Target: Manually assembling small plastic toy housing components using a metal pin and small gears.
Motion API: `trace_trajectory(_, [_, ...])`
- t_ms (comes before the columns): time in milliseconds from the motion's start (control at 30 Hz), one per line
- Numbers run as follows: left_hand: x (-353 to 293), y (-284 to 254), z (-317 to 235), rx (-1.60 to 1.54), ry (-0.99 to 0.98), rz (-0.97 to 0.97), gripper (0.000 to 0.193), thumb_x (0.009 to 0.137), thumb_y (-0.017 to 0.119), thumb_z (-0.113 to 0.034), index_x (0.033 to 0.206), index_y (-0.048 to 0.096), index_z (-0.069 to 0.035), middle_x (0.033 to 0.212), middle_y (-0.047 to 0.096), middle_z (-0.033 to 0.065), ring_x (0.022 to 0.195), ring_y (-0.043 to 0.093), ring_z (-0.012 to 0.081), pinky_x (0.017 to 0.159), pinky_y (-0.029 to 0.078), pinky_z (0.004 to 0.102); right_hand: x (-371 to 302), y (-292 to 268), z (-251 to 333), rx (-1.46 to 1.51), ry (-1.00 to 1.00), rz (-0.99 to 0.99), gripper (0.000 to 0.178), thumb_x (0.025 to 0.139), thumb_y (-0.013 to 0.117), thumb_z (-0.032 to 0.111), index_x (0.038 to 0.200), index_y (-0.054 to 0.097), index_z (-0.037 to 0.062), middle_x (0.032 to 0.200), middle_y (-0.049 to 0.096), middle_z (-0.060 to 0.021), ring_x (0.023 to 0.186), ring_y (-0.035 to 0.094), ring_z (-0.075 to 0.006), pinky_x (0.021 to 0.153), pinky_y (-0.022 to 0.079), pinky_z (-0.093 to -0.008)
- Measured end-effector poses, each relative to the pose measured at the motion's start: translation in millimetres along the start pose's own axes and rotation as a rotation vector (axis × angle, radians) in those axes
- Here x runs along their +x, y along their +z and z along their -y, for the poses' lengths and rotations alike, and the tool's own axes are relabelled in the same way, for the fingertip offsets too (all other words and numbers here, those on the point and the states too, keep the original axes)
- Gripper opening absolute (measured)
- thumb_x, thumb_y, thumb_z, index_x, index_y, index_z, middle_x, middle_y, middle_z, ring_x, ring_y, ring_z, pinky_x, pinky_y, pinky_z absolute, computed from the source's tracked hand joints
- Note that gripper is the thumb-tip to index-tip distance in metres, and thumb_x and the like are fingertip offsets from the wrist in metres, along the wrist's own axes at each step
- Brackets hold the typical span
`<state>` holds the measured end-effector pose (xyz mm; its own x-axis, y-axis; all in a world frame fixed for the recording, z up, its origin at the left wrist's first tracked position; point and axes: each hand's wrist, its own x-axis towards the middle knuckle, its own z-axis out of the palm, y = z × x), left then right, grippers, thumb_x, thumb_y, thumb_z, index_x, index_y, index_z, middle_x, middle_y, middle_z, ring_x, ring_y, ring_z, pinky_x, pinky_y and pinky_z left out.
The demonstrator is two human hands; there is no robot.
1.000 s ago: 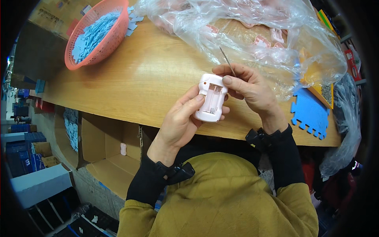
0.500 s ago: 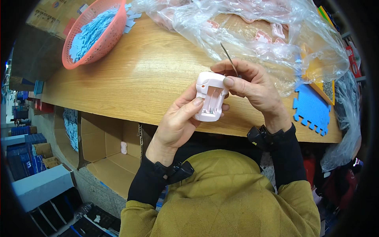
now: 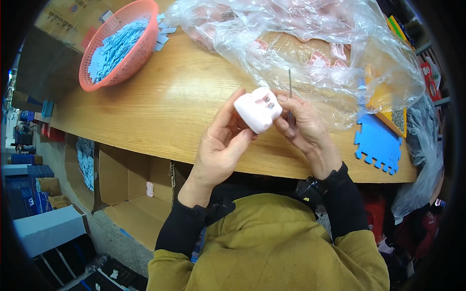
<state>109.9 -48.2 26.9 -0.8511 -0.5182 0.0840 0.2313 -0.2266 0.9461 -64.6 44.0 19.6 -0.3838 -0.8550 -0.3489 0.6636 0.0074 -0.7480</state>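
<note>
A: What does the scene hold at left?
B: A coral basket point(image 3: 138, 57) of blue pieces point(image 3: 114, 46) sits on a wooden tabletop point(image 3: 179, 97); below, a cardboard box point(image 3: 114, 167) holds one small pale piece point(image 3: 150, 189).

A: And the hands?
B: The left hand point(image 3: 217, 150) grips a pale housing point(image 3: 255, 114) above the tabletop, fingers closed around its left side. The right hand point(image 3: 309, 130) clasps a slender metal tool point(image 3: 290, 87), its fingertips at the housing's right edge; whether they touch it, I cannot tell.

A: What has just changed?
B: Half a second ago the open compartment point(image 3: 267, 101) faced the camera broadly; now the housing is tipped, its smooth end showing. The tool's shaft, slanted before, stands nearly upright. My reading: the part is being turned mid-handling, not released.

A: Farther right?
B: Clear plastic sheeting point(image 3: 233, 48) over pink parts point(image 3: 319, 59), then a blue foam mat point(image 3: 378, 143).
</note>
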Motion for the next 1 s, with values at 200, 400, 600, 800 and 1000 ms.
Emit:
trace_trajectory(200, [16.5,4.2,-9.7,0.405,0.186,-0.179,0.023,0.087,0.065,-0.002,0.109,0.063,-0.004,0.101,0.059,0.0045,0.087,0.055,0.0095,0.078,0.047,0.0249,-6.8,6.7,-13.4,0.018,0.203,0.187,0.023,0.097,0.051,0.022,0.102,0.06,0.0018,0.077,0.06,-0.0047,0.05,0.048,-0.0067,0.037,0.031,-0.0169])
trace_trajectory(400, [22.5,3.3,-7.4,0.454,0.225,-0.137,0.009,0.086,0.067,-0.005,0.094,0.064,-0.004,0.087,0.06,0.001,0.076,0.053,0.0072,0.071,0.046,0.0238,-7.4,5.9,-32.3,0.096,0.272,0.202,0.021,0.097,0.051,0.027,0.101,0.059,0.0077,0.077,0.061,-0.0086,0.047,0.049,-0.0077,0.034,0.028,-0.0186])
trace_trajectory(600, [18.0,4.7,-4.7,0.355,0.116,-0.173,0.016,0.089,0.061,-0.004,0.104,0.065,-0.003,0.089,0.061,0.0009,0.076,0.053,0.0076,0.07,0.046,0.0236,-8.8,15.5,-37.4,0.135,0.255,0.262,0.022,0.097,0.052,0.025,0.102,0.059,0.0051,0.075,0.06,-0.008,0.044,0.048,-0.0088,0.032,0.028,-0.0199])
trace_trajectory(800, [15.8,-4.9,1.9,0.395,0.054,-0.144,0.022,0.092,0.056,-0.004,0.112,0.065,-0.002,0.1,0.063,0.0035,0.084,0.055,0.0109,0.076,0.046,0.0247,-9.6,15.1,-41.1,0.134,0.261,0.266,0.023,0.097,0.053,0.026,0.103,0.059,0.0042,0.074,0.061,-0.0064,0.047,0.049,-0.0075,0.034,0.03,-0.0193])
trace_trajectory(1000, [8.4,-1.8,-0.2,0.058,0.074,-0.147,0.031,0.096,0.045,-0.005,0.125,0.057,-0.001,0.121,0.058,0.0105,0.108,0.057,0.0186,0.094,0.046,0.0295,-10.7,15.8,-15.5,-0.161,-0.088,-0.061,0.022,0.094,0.064,0.025,0.101,0.064,0.0044,0.075,0.062,-0.0011,0.055,0.051,-0.0036,0.046,0.038,-0.0157])
